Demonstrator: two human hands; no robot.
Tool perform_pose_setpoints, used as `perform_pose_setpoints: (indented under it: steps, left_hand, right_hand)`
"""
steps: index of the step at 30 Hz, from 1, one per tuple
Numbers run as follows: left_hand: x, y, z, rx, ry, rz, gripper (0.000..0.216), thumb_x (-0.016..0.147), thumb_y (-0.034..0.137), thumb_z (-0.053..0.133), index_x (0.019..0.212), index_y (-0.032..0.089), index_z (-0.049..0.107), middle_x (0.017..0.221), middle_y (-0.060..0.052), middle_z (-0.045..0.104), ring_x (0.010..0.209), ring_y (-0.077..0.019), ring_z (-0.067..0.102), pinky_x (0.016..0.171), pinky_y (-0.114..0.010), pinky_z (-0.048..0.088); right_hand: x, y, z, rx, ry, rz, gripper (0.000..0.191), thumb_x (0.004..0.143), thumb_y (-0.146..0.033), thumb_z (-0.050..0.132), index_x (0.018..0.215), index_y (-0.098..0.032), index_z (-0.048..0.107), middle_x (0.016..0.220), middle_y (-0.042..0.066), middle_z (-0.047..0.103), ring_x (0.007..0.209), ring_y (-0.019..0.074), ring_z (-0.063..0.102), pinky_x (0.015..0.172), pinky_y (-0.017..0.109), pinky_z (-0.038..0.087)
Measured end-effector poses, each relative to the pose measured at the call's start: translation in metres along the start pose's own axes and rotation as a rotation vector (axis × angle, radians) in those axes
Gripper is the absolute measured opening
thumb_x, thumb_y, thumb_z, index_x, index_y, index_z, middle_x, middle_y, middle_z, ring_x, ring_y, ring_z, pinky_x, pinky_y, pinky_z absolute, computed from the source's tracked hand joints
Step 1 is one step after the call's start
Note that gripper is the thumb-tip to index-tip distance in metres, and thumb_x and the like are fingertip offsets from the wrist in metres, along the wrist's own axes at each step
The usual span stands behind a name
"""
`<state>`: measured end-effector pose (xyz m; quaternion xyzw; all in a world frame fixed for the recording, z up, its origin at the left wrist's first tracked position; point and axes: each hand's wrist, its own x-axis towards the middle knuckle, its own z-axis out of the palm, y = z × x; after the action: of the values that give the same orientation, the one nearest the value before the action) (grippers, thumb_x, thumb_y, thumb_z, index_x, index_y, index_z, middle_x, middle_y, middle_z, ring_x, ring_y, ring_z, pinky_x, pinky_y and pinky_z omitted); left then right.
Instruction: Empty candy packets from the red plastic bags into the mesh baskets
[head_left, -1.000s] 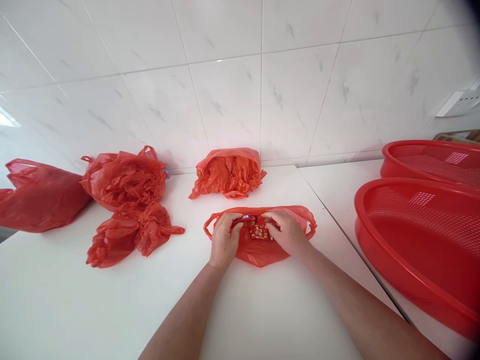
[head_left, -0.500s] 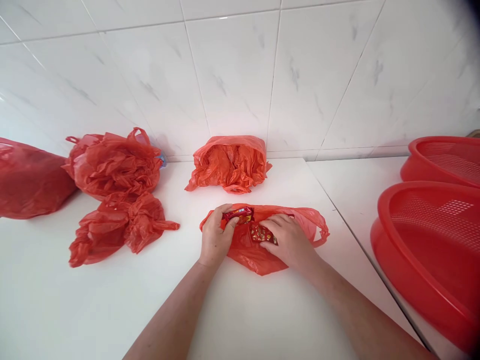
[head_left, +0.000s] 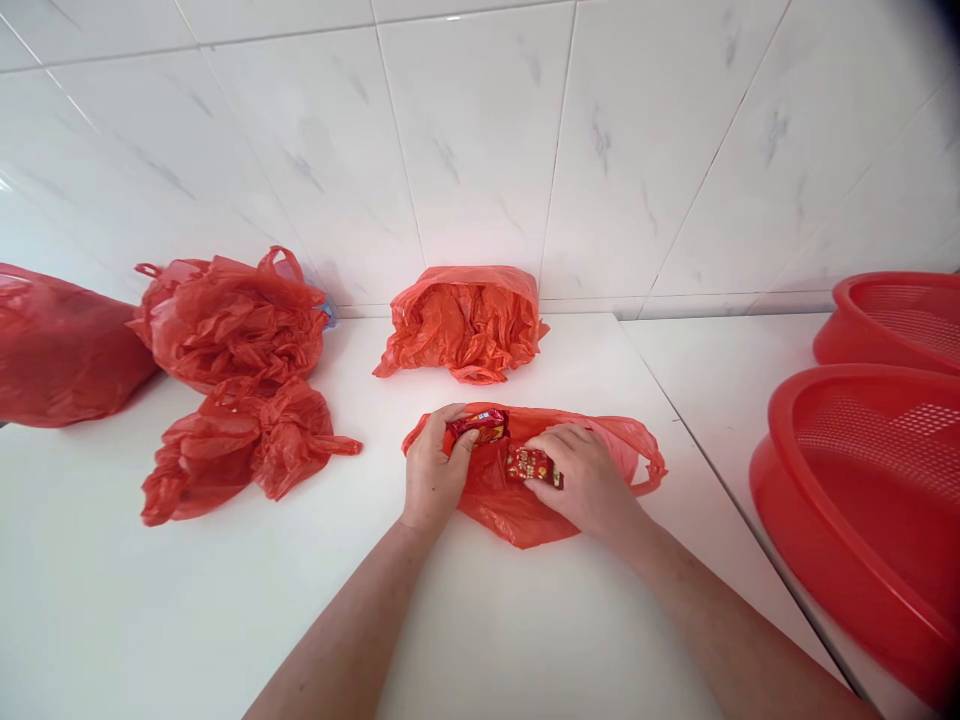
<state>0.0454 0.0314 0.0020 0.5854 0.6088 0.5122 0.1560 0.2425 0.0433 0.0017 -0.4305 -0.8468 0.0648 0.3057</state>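
Note:
A red plastic bag [head_left: 517,525] lies flattened on the white table, its handle loop out to the right. On its left part, my left hand [head_left: 436,465] is closed round the end of a shiny dark red packet [head_left: 489,427], thumb on the near side. My right hand [head_left: 589,475] grips a second red packet with gold print [head_left: 531,464] between thumb and fingers, over the middle of the bag. The fingers cover the right end of that packet. What the packets contain cannot be seen.
A red bag stuffed with crumpled bags [head_left: 469,325] stands by the tiled wall. Left are a bundle of red bags [head_left: 232,325], a knotted red bag [head_left: 247,445] and a large full red bag [head_left: 67,345]. Red plastic baskets [head_left: 784,420] stand at the right, past a table seam [head_left: 697,450].
The view has shifted slightly. Both hands stay on their packets over the bag, and a little more of the gold-printed packet shows beside my right fingers.

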Motion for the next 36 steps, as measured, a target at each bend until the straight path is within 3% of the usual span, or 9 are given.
perform_pose_setpoints:
  steps: [9, 17, 21, 26, 29, 32, 36]
  left_hand:
    - [0.001, 0.002, -0.002, 0.025, 0.025, 0.004, 0.026, 0.082, 0.026, 0.054, 0.108, 0.024, 0.055, 0.104, -0.002, 0.065, 0.099, -0.018, 0.06, 0.087, -0.035, 0.049]
    - [0.001, 0.002, -0.002, -0.011, -0.007, 0.016, 0.023, 0.083, 0.026, 0.052, 0.106, 0.024, 0.057, 0.103, -0.002, 0.065, 0.096, -0.0175, 0.062, 0.086, -0.035, 0.049]
    - [0.0, 0.002, -0.002, -0.048, -0.02, 0.012, 0.025, 0.083, 0.027, 0.053, 0.108, 0.024, 0.057, 0.103, -0.003, 0.065, 0.095, -0.018, 0.062, 0.085, -0.036, 0.05]
    - [-0.009, 0.01, 0.0, -0.12, -0.064, 0.038, 0.029, 0.081, 0.028, 0.057, 0.11, 0.025, 0.055, 0.101, -0.003, 0.063, 0.09, -0.0171, 0.062, 0.081, -0.034, 0.052]
    - [-0.017, 0.017, 0.003, -0.198, -0.114, 0.038, 0.03, 0.081, 0.026, 0.058, 0.11, 0.025, 0.055, 0.097, -0.003, 0.061, 0.086, -0.0162, 0.061, 0.077, -0.033, 0.052]
    - [-0.021, 0.021, 0.005, -0.313, -0.165, -0.007, 0.031, 0.08, 0.026, 0.058, 0.111, 0.025, 0.053, 0.094, -0.003, 0.06, 0.086, -0.0162, 0.06, 0.076, -0.032, 0.052]
    - [-0.021, 0.023, 0.004, -0.398, -0.255, -0.021, 0.051, 0.079, 0.03, 0.061, 0.126, 0.027, 0.041, 0.1, -0.004, 0.06, 0.089, -0.0175, 0.06, 0.079, -0.035, 0.052]
  right_hand:
    - [0.0, 0.002, 0.001, 0.007, 0.107, -0.014, 0.026, 0.07, -0.014, 0.061, 0.095, -0.022, 0.058, 0.094, 0.004, 0.063, 0.094, 0.0229, 0.056, 0.086, 0.04, 0.044]
    - [-0.001, 0.009, 0.005, 0.014, 0.082, -0.011, 0.031, 0.074, -0.016, 0.063, 0.104, -0.022, 0.058, 0.115, 0.006, 0.061, 0.113, 0.0258, 0.051, 0.096, 0.046, 0.041]
    - [-0.001, 0.006, 0.002, 0.038, 0.123, -0.022, 0.024, 0.078, -0.017, 0.061, 0.102, -0.023, 0.059, 0.105, 0.006, 0.064, 0.103, 0.0248, 0.055, 0.091, 0.045, 0.043]
    - [0.0, -0.002, -0.003, 0.108, 0.172, -0.01, 0.022, 0.082, -0.032, 0.06, 0.102, -0.023, 0.058, 0.093, 0.007, 0.064, 0.092, 0.0252, 0.058, 0.083, 0.044, 0.045]
    - [-0.001, -0.006, -0.004, 0.15, 0.156, -0.007, 0.017, 0.083, -0.039, 0.059, 0.085, -0.022, 0.058, 0.081, 0.005, 0.063, 0.081, 0.0231, 0.057, 0.075, 0.04, 0.045]
    - [-0.002, -0.009, -0.003, 0.204, 0.121, 0.012, 0.026, 0.085, -0.037, 0.055, 0.066, -0.021, 0.05, 0.069, 0.003, 0.057, 0.07, 0.0194, 0.054, 0.067, 0.035, 0.044]
    - [-0.003, -0.012, -0.004, 0.27, 0.127, 0.035, 0.023, 0.087, -0.034, 0.052, 0.068, -0.021, 0.048, 0.069, 0.002, 0.055, 0.068, 0.0178, 0.051, 0.064, 0.033, 0.043]
